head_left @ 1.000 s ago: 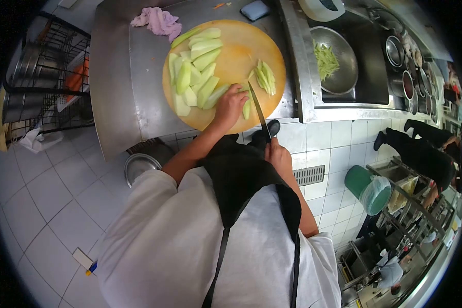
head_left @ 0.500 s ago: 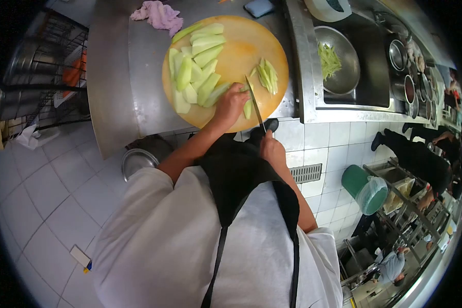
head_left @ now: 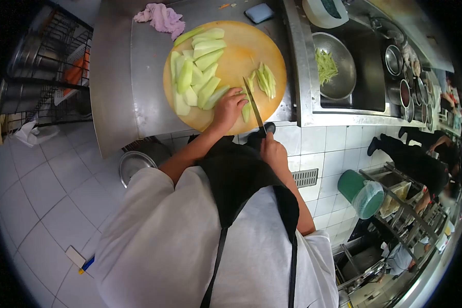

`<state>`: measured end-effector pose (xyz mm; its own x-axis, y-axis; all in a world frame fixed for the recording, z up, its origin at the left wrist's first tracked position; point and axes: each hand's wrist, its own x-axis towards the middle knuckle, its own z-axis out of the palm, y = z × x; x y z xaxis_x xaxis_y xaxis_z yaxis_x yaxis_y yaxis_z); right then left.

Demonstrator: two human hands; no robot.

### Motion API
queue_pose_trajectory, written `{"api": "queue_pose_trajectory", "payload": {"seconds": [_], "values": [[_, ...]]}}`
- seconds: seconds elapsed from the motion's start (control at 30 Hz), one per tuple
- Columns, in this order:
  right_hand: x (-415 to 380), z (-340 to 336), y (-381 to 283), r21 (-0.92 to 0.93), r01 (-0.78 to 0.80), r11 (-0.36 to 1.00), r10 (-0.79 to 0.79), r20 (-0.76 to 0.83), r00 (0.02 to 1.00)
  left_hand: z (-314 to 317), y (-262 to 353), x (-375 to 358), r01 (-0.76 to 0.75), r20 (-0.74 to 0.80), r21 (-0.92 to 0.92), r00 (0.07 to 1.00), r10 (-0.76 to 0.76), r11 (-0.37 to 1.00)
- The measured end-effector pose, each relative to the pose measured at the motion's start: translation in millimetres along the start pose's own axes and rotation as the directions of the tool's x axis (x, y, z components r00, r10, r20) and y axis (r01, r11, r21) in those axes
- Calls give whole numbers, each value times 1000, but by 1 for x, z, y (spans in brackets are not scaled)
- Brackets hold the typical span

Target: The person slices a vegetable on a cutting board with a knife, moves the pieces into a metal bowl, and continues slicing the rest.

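My right hand (head_left: 273, 150) is closed around the handle of a knife (head_left: 255, 108), whose blade points away from me over the round cutting board (head_left: 241, 43). Just left of the blade, my left hand (head_left: 229, 108) rests on the board with its fingers bent at a pale green piece (head_left: 246, 110); whether it grips the piece is unclear. Large light green slices (head_left: 207, 91) lie in a heap on the board's left half. Right of the blade sits a small bunch of thin green strips (head_left: 266, 81).
A metal bowl (head_left: 344, 59) with green shreds stands in the sink (head_left: 369, 77) at the right. Behind the board lie a pink cloth (head_left: 161, 19) and a blue sponge (head_left: 260, 13). A green bin (head_left: 350, 186) and people in dark clothes (head_left: 413, 159) are farther right.
The view has shifted slightly. My left fingers have loosened and spread a little beside the blade; the knife remains in my right hand.
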<state>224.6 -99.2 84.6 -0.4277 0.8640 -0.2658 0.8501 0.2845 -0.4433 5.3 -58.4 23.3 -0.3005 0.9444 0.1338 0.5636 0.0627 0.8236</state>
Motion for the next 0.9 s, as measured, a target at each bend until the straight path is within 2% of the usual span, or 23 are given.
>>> {"api": "queue_pose_trajectory", "payload": {"seconds": [0.33,0.4,0.6,0.63,0.9], "values": [[-3,11,3,-42,-5,999,6,26,1000,-3,3,2,-66,-20,58,998,67,996],[9,26,6,-51,-13,999,15,36,999,-3,3,2,-62,-11,51,998,62,997],[70,11,-18,-23,42,999,-41,42,998,-2,0,-1,-48,-22,29,999,48,998],[73,12,-20,-38,15,999,-13,66,998,-2,-1,0,-53,-33,39,998,55,998],[56,18,-7,-12,19,1000,-18,68,998,5,-9,-2,-50,-16,40,999,51,998]]}}
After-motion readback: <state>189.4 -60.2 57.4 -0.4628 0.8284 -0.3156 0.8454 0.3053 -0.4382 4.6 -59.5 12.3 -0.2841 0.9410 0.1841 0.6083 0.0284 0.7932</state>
